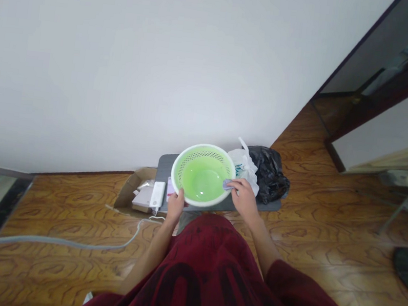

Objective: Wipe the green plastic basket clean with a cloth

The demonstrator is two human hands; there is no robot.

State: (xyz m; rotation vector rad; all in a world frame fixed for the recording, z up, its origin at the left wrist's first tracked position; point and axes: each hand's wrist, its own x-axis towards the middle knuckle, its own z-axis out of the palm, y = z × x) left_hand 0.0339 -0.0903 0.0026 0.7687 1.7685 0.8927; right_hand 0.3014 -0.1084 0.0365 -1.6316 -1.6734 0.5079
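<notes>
A round white basket (pixel 177 174) with a perforated side wall and a bright green inside (pixel 203 175) is in front of me, above a narrow grey bench. My left hand (pixel 176 206) is closed on its near-left rim, thumb on top. At the right rim, my right hand (pixel 246 199) pinches a small pale purple cloth (pixel 227 184) that touches the basket's edge. Whether the green part is a separate bowl, I cannot tell. Shiny spots show on its bottom.
On the grey bench (pixel 165 164) are a white power strip (pixel 157 194), a white plastic bag (pixel 245 165) and a black bag (pixel 268 172). An open cardboard box (pixel 128 191) stands left on the wooden floor. A grey cable (pixel 79 245) runs left. Behind is a white wall (pixel 162 69).
</notes>
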